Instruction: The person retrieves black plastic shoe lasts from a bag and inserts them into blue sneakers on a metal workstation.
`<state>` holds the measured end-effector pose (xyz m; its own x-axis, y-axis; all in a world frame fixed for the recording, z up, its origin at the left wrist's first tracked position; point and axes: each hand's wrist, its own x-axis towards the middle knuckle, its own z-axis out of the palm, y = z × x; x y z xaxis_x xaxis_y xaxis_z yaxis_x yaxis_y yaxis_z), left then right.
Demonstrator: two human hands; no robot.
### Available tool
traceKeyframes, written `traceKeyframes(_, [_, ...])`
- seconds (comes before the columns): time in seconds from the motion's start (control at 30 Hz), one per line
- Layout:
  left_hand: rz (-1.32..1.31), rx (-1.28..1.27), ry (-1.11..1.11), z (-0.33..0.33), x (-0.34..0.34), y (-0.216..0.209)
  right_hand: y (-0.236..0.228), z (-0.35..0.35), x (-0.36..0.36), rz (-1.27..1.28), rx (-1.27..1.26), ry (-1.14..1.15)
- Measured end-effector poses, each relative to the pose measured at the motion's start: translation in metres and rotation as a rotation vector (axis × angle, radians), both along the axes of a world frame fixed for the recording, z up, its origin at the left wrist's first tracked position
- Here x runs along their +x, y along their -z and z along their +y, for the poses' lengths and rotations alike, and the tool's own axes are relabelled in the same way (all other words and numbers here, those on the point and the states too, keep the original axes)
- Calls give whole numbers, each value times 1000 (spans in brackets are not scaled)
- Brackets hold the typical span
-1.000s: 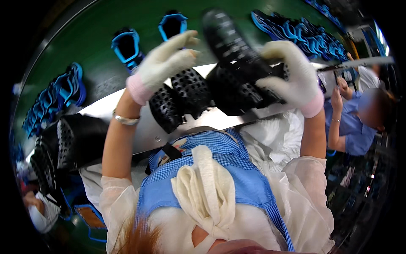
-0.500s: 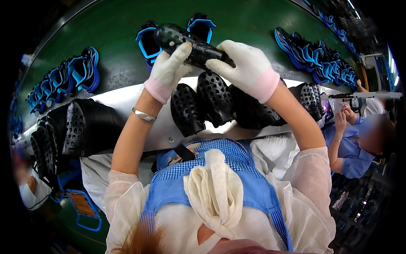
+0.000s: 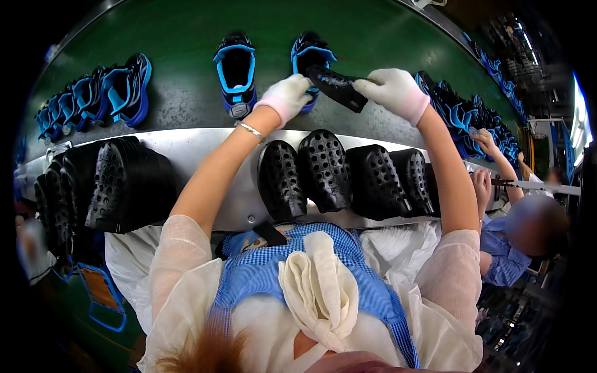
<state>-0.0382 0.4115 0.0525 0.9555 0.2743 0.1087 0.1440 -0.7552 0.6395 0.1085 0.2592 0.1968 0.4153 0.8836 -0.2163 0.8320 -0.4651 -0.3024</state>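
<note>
My right hand [image 3: 395, 93], in a white glove with a pink cuff, pinches the wide end of a black perforated shoe tree [image 3: 336, 85]. The shoe tree slants over the mouth of a black-and-blue sneaker [image 3: 309, 42], its narrower end at the opening. At the left side of that sneaker's collar, my gloved left hand [image 3: 286, 98] has its fingers closed on the edge, partly hiding it. A matching sneaker [image 3: 238, 109] stands to the left. Nearer me, several perforated black shoe trees [image 3: 324, 168] stand in a row on the metal ledge.
A silvery metal ledge [image 3: 214, 177] runs along the green tabletop [image 3: 180, 68]. More stacked shoe trees [image 3: 127, 186] are at the left. Rows of sneakers stand at far left [image 3: 93, 102] and right [image 3: 460, 112]. A co-worker in blue [image 3: 513, 252] reaches in at the right.
The shoe tree, earlier held in both hands, has swung right and down over the sneaker. My left hand has left it for the sneaker's collar. The sneaker pair appears shifted right and nearer.
</note>
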Motion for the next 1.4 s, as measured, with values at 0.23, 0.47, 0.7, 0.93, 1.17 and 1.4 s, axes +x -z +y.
traceKeyframes(0.23, [-80, -11, 44, -21, 20, 14, 11, 57, 20, -168, -160, -94])
traceKeyframes(0.47, [414, -128, 52, -13, 22, -8, 78, 97, -19, -205, -280, 69])
traceKeyframes(0.7, [670, -310, 69, -5, 35, -12, 107, 125, -19, -123, -285, 144])
traceKeyframes(0.93, [730, -168, 43, -3, 44, -9, 119, 129, -13, -158, -148, 127])
traceKeyframes(1.17, [753, -157, 3, -6, 39, 0, 93, 130, -33, -190, -332, 105])
traceKeyframes(1.4, [692, -129, 10, -7, 36, -12, 91, 127, -32, -223, -324, 51])
